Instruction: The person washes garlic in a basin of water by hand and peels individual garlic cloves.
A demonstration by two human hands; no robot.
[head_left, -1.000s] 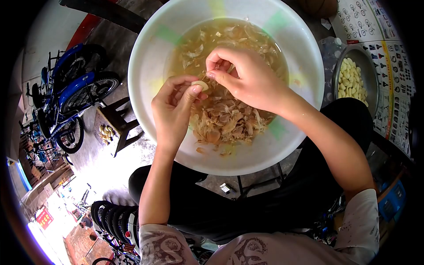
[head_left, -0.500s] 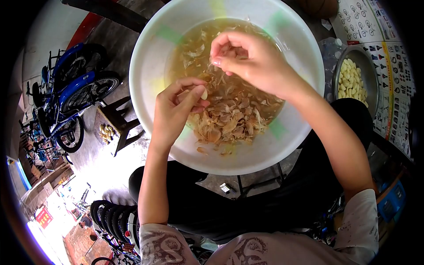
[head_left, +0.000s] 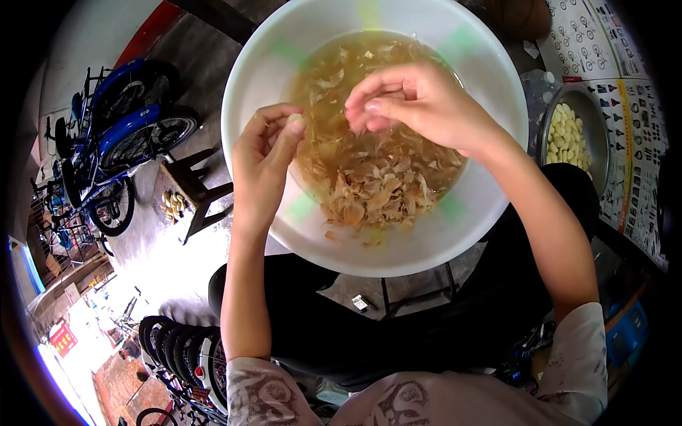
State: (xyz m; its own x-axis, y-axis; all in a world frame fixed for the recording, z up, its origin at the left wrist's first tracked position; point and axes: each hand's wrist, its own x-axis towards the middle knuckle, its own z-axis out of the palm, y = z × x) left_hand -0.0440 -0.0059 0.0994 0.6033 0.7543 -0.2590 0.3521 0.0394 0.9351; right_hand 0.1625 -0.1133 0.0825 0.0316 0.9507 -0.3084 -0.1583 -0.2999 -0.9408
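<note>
A large white plastic tub (head_left: 497, 85) stands in front of me, holding cloudy brownish water. Garlic skins (head_left: 383, 192) float in it, heaped thickest toward my side. Over the tub's left part, my left hand (head_left: 266, 156) pinches a pale garlic clove (head_left: 296, 121) between thumb and fingertips. My right hand (head_left: 423, 106) hovers above the water near the middle, its fingers curled in toward the thumb. Whatever lies within those fingers, if anything, is hidden. The two hands are apart.
On the right, a metal bowl (head_left: 600, 131) holds peeled garlic cloves (head_left: 566, 138), beside a clear plastic bottle (head_left: 540, 89) and printed sheets (head_left: 639, 149). To the left are a small dark stool (head_left: 202, 192) and blue bicycles (head_left: 131, 131). A small box (head_left: 362, 303) lies on the floor below.
My left hand has moved left and slightly up with the clove. The right hand has shifted a little right and down within the view, and the gap between the hands has widened.
</note>
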